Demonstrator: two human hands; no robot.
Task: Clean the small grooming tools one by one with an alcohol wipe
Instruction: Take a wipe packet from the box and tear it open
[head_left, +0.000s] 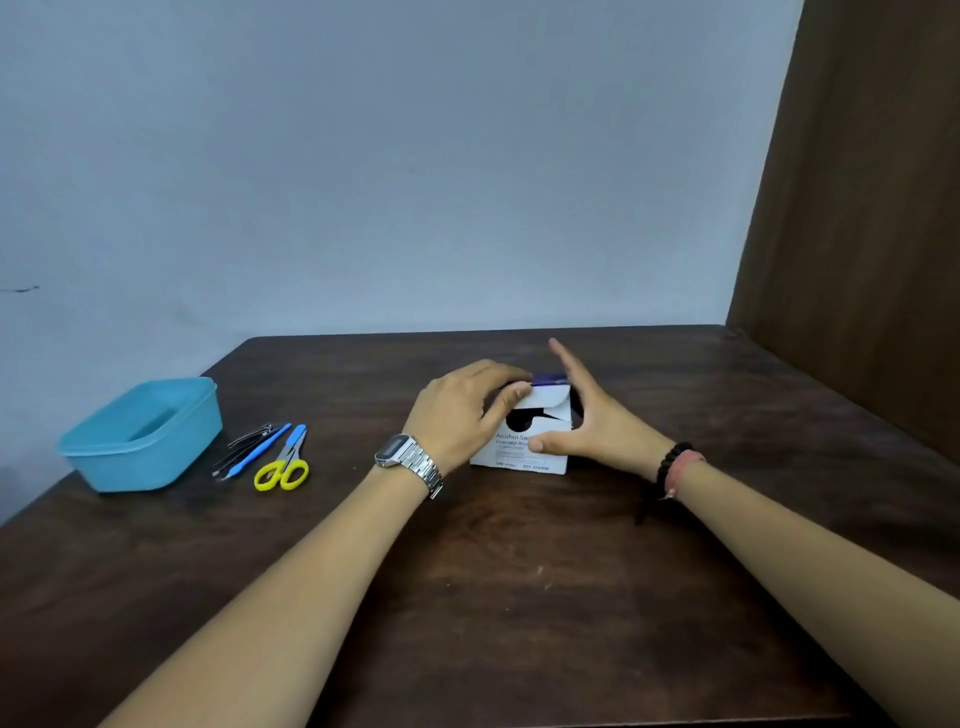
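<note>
The alcohol swab box (524, 447) stands on the dark wooden table (519, 597), a little beyond its middle, printed white front toward the camera and its long side running left to right. A dark cut-out opening shows in the front face, with a white flap (543, 397) lifted above it.

The left hand (462, 410) lies over the box's left top corner, fingers curled down round the upper edge and the thumb at the flap, so it grips the box. A metal watch (408, 460) sits on that wrist. The right hand (592, 421) is flat against the box's right side, fingers straight and pointing away toward the wall, thumb stretched across the lower front of the box and touching it; it presses and clasps nothing. A dark bead bracelet (672, 465) and a pink band circle that wrist.

Well to the left of the box lie the grooming tools, side by side and slanting up to the right: yellow-handled scissors (284, 462) with a blue cap nearest the box, then a blue-handled tool (260, 449), black tweezers (234, 460) and a nail clipper (252, 435). Just left of these stands an open light-blue plastic tub (143, 434), near the table's left edge. Nothing lies between the box and the tools.
</note>
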